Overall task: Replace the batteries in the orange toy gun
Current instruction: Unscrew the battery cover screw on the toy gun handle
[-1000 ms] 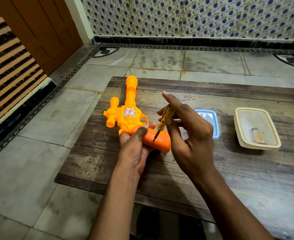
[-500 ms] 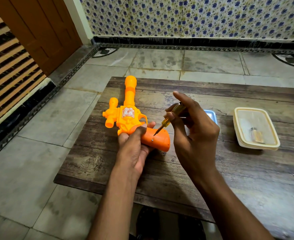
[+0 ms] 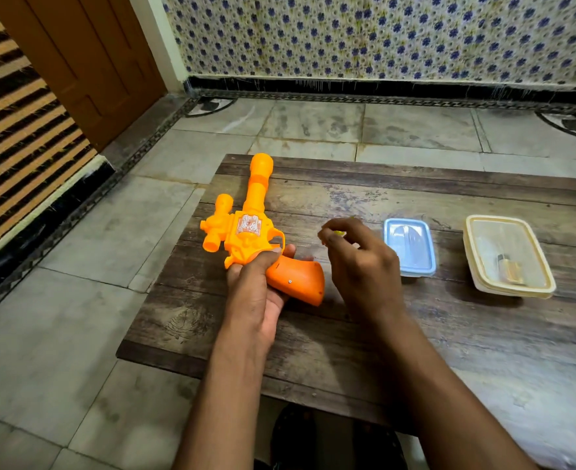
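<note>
1. Now the right hand [image 3: 361, 262] is off the gun [image 3: 246, 239]: a second ago its screwdriver tip stood on the grip, and it has since drawn back right, towards the blue box [image 3: 410, 247].
2. Its fingers curl round the screwdriver [image 3: 339, 233], of which only a yellow sliver shows.
3. The left hand [image 3: 256, 286] keeps its hold, fingers wrapped under the grip and thumb pressed on top, so the gun has barely shifted.
4. The gun lies at the table's [image 3: 449, 334] left side, barrel pointing far.
5. I judge the unscrewing paused or done; the screw [image 3: 290, 281] seems to sit in the grip, and the cover looks closed.
6. Count: one gun, one screwdriver, two boxes, namely the blue one and a cream box [image 3: 508, 254] at far right, the latter holding what looks like one battery [image 3: 510, 269].
</note>
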Tool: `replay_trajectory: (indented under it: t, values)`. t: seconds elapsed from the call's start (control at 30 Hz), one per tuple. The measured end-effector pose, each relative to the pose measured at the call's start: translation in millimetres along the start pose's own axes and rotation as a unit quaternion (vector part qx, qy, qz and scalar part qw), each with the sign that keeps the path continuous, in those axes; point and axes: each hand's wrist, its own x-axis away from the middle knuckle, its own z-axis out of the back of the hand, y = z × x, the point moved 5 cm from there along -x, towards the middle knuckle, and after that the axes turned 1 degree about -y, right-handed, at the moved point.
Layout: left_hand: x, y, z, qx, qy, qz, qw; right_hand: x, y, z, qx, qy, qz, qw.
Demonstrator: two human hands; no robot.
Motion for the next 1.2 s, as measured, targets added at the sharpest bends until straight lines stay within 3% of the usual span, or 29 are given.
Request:
replay_trajectory:
  t: [0.17, 0.33, 0.7, 0.8, 0.9, 0.97, 1.0, 1.1, 1.2]
  values:
    - [-2, -1, 6, -0.002, 0.002, 0.017, 1.000, 4, 4, -24, 0.015, -0.107, 0.019, 0.994]
    - [-4, -2, 10, -0.003, -0.004, 0.015, 1.000, 10, 10, -32, 0.030, -0.182, -0.037, 0.982]
    - [-10, -1, 9, 0.040, 0.016, -0.030, 0.999, 9, 16, -32, -0.007, -0.259, -0.130, 0.957]
    - [-13, -3, 7, 0.054, 0.010, -0.039, 0.998, 7, 16, -26, -0.049, -0.234, -0.157, 0.958]
    - [-11, 1, 1, 0.026, -0.022, -0.070, 0.997, 4, 11, -7, -0.145, -0.122, -0.245, 0.951]
    - [-9, 3, -5, -0.026, -0.053, -0.116, 0.991, 12, 7, -6, -0.222, -0.099, -0.348, 0.905]
    - [-7, 3, -8, -0.057, -0.064, -0.138, 0.987, 18, 1, -9, -0.285, -0.104, -0.399, 0.865]
    - [-3, 4, -14, -0.211, -0.065, -0.240, 0.945, 32, -16, -21, -0.481, -0.091, -0.515, 0.703]
    - [0, 3, -19, -0.337, -0.079, -0.300, 0.889, 36, -30, -21, -0.588, -0.058, -0.598, 0.542]
